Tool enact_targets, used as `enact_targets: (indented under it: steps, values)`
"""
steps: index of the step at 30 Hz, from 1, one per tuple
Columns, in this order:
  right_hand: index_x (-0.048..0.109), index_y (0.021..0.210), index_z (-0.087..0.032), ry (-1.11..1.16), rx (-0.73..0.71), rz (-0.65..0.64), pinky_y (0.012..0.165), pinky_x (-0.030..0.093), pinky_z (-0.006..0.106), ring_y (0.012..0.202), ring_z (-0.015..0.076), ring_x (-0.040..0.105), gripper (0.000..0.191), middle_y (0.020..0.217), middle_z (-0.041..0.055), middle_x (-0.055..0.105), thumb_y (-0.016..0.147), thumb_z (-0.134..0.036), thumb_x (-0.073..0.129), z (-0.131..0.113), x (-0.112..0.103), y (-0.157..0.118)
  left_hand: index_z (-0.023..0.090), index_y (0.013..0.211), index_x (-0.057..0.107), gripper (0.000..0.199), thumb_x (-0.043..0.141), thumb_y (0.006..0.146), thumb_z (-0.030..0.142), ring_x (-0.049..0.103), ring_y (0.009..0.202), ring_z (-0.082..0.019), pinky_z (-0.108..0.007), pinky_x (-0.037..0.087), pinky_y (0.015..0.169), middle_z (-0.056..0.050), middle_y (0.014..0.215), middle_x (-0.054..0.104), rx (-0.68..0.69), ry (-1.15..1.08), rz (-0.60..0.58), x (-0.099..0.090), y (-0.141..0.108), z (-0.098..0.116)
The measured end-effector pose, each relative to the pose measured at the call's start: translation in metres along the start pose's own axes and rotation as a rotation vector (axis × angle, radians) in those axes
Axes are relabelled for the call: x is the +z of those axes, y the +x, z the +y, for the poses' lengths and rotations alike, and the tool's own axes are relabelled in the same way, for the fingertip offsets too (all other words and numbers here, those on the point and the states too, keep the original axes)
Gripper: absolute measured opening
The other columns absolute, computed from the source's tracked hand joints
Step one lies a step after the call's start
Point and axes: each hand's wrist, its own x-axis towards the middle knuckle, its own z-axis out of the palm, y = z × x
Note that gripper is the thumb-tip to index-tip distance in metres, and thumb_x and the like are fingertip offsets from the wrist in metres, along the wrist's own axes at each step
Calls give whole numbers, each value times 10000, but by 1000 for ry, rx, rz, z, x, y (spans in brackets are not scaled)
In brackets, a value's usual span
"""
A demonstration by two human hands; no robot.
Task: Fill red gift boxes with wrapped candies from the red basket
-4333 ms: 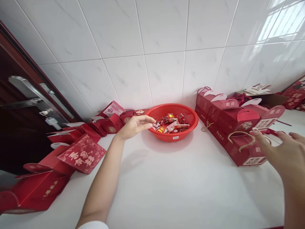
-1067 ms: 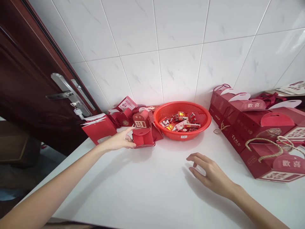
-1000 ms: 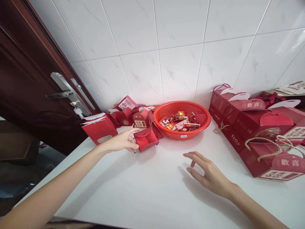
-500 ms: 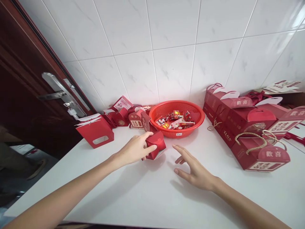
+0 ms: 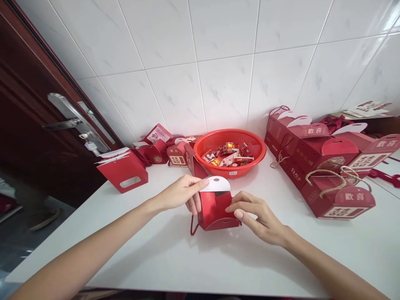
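Observation:
A small red gift box (image 5: 218, 210) with a dark red cord stands with its top open, in front of the red basket. My left hand (image 5: 184, 195) grips its left side, the thumb at the raised flap whose white inner face shows. On the right side, my right hand (image 5: 258, 214) has its fingers at the box's edge, with index finger and thumb close to the opening. A curved red front flap leans towards me. The part of the interior that shows is plain red.
A red plastic basket (image 5: 233, 171) holds several wrapped candies (image 5: 231, 156) near the tiled wall. Stacked red boxes (image 5: 312, 154) line the right side, one with a rope handle (image 5: 331, 187). On the left stand a red paper bag (image 5: 126, 171), smaller boxes (image 5: 156, 152) and a door (image 5: 40, 108).
The gift box has turned and come nearer, so its opening and flaps now show. My right hand has moved from beside it to touching its right side.

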Motion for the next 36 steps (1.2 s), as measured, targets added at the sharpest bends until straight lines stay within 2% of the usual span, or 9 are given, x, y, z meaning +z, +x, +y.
enact_targets:
  steps: [2, 6, 12, 14, 18, 23, 27, 32, 36]
  values:
    - [721, 1033, -194, -13, 86, -56, 663, 471, 274, 667, 138, 579, 353, 765, 36, 621, 1034, -413, 445, -4, -5, 6, 160, 771, 595, 605, 545, 822, 761, 603, 400, -148, -254, 483, 469, -52, 546, 685, -14, -1, -5, 2, 9, -1]
    - [650, 1223, -187, -103, 357, -216, 591, 392, 258, 525, 122, 512, 349, 609, -28, 604, 989, -418, 534, -10, -9, 20, 168, 664, 559, 555, 523, 857, 686, 533, 375, -118, -237, 412, 441, -25, 493, 619, -5, 80, 20, 9, 26, -10]
    - [638, 1230, -206, -231, 460, -298, 575, 310, 257, 566, 125, 481, 315, 664, -20, 605, 953, -323, 546, -10, -5, 37, 202, 1049, 602, 286, 548, 888, 433, 487, 459, -138, -239, 341, 480, 76, 501, 519, 156, 378, 299, 18, 33, -21]
    - [655, 1184, -214, -219, 458, -321, 558, 289, 256, 548, 118, 444, 286, 630, -32, 558, 938, -318, 551, -9, -4, 40, 215, 1009, 623, 213, 544, 888, 372, 500, 513, -137, -243, 337, 525, 68, 542, 527, 234, 475, 333, 19, 29, -21]
    - [629, 1110, -188, 9, 476, -324, 522, 304, 245, 521, 106, 410, 248, 579, -56, 484, 920, -337, 571, -6, -6, 43, 241, 915, 689, 176, 543, 880, 333, 509, 537, -134, -254, 333, 567, 54, 579, 556, 263, 593, 235, 22, 19, -15]
    - [535, 1084, -192, 476, 602, -349, 535, 422, 246, 540, 109, 500, 380, 624, -54, 554, 867, -475, 666, -6, -12, 43, 256, 919, 684, 242, 620, 837, 475, 485, 535, -137, -259, 315, 555, 59, 587, 534, 177, 622, 230, 24, 13, -3]
    - [520, 1108, -208, 697, 629, -388, 673, 501, 287, 649, 128, 596, 485, 712, -42, 610, 781, -452, 783, -3, -18, 41, 238, 915, 654, 383, 732, 722, 560, 502, 622, -143, -245, 326, 540, 46, 694, 540, 124, 583, 59, 12, 15, 9]
    - [568, 1015, -192, 831, 653, -402, 853, 514, 360, 831, 161, 653, 437, 901, 24, 674, 753, -438, 815, -1, -19, 39, 270, 1054, 689, 553, 801, 636, 614, 489, 631, -143, -241, 336, 536, 42, 753, 565, 90, 596, -222, -4, 9, 21]
    - [591, 848, -170, 738, 643, -321, 897, 505, 369, 902, 175, 636, 425, 886, 24, 639, 784, -557, 756, -4, -10, 39, 222, 768, 702, 467, 626, 798, 682, 448, 569, -145, -269, 304, 520, 19, 655, 535, 129, 564, -220, -4, 4, 20]
